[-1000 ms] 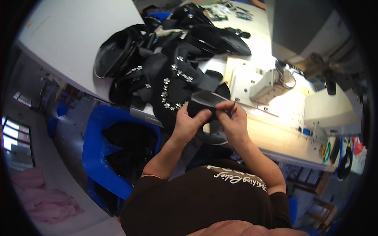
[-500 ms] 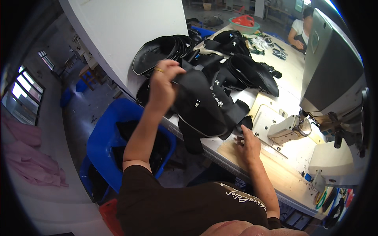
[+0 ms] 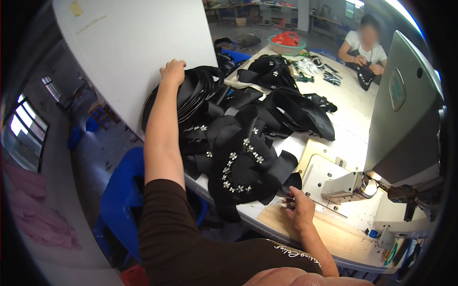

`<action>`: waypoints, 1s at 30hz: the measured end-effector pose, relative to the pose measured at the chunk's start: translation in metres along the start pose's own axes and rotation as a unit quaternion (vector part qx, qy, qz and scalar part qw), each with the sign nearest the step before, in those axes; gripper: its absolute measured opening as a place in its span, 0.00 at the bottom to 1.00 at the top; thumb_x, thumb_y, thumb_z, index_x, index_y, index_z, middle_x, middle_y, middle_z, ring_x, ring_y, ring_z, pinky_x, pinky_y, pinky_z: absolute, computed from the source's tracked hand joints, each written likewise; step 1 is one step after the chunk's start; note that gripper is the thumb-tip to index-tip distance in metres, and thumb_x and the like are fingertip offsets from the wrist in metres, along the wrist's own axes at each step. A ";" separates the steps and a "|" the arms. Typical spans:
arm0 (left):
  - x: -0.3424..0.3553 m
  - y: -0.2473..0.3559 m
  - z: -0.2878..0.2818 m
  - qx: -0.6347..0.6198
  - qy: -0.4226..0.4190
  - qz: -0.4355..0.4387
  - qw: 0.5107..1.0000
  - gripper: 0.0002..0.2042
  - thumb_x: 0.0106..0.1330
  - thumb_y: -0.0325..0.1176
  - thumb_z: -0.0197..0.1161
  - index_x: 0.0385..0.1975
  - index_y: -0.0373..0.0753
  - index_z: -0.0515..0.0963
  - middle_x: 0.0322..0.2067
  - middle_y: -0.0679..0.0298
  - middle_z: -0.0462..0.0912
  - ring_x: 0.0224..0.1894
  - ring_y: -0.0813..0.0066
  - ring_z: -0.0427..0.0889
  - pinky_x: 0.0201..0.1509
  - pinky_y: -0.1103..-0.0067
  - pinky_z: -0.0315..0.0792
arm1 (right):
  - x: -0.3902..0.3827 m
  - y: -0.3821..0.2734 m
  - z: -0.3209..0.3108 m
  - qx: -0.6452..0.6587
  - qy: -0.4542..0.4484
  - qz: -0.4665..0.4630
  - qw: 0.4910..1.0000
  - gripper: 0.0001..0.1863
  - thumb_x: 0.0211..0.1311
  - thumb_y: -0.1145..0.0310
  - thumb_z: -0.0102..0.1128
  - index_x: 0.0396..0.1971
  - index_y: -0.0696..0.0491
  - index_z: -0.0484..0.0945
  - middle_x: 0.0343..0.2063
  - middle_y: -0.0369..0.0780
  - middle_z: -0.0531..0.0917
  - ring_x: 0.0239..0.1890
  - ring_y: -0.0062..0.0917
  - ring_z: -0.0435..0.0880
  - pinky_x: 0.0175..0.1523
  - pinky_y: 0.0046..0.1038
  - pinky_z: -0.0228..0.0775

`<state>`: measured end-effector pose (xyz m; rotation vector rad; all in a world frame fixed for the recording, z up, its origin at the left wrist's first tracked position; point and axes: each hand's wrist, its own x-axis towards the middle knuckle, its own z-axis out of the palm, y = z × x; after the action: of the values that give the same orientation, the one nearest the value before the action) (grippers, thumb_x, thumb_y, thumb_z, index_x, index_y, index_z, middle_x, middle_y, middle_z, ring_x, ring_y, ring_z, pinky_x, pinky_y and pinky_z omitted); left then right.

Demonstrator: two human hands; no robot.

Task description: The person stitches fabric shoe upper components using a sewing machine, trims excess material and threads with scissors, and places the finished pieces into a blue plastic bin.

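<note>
The pale table (image 3: 350, 102) carries the sewing machine (image 3: 403, 114) on the right; a blue tub (image 3: 117, 188) stands below its left edge. On the table, a stack of curved black pieces (image 3: 200, 93) leans at the far left, and 1 black piece with silvery flower ornaments (image 3: 238, 168) lies nearer the person. The left hand (image 3: 172, 72) is at the stack's upper edge, fingers bent; whether it pinches anything, I cannot tell. The right hand (image 3: 301, 207), fingers curled, reaches the ornamented piece's right-hand flap (image 3: 292, 182); its grip is unclear.

head camera | left of a worn pair | looks down (fisheye, edges bowed) | close over the worktable (image 3: 350, 102)
</note>
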<state>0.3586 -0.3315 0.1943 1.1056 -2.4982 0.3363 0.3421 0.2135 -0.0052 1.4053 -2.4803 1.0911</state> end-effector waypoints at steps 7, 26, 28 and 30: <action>0.021 0.032 0.047 -0.105 0.046 -0.131 0.985 0.15 0.66 0.32 0.51 0.51 0.52 0.76 0.54 0.61 0.74 0.59 0.61 0.70 0.66 0.45 0.47 | 0.005 -0.011 -0.007 -0.036 -0.021 0.002 0.999 0.39 0.28 0.73 0.73 0.50 0.49 0.70 0.39 0.40 0.79 0.32 0.37 0.79 0.34 0.35 0.71; -0.232 0.174 -0.058 -0.349 -0.038 0.421 0.836 0.23 0.53 0.33 0.68 0.50 0.40 0.74 0.57 0.55 0.71 0.62 0.56 0.66 0.65 0.64 0.57 | -0.012 -0.027 -0.056 0.051 0.264 -0.071 0.960 0.16 0.48 0.83 0.62 0.39 0.57 0.74 0.32 0.46 0.79 0.27 0.33 0.79 0.32 0.26 0.71; -0.251 0.169 -0.053 -0.345 -0.096 0.477 0.803 0.22 0.54 0.34 0.67 0.50 0.40 0.73 0.57 0.57 0.70 0.63 0.57 0.64 0.65 0.63 0.56 | -0.020 -0.044 -0.110 -0.023 0.368 -0.119 0.922 0.15 0.49 0.84 0.61 0.39 0.59 0.73 0.33 0.46 0.79 0.27 0.28 0.77 0.32 0.23 0.70; -0.254 0.171 -0.051 -0.345 -0.143 0.472 0.798 0.22 0.55 0.35 0.67 0.50 0.40 0.74 0.58 0.57 0.70 0.62 0.58 0.65 0.64 0.64 0.56 | -0.020 -0.055 -0.166 -0.078 0.488 -0.137 0.859 0.15 0.52 0.86 0.57 0.41 0.60 0.73 0.35 0.44 0.79 0.26 0.19 0.73 0.30 0.17 0.65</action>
<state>0.3993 -0.0332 0.1181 -0.4577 -2.8452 -0.5215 0.3537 0.3132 0.1398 0.7873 -1.5358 1.1077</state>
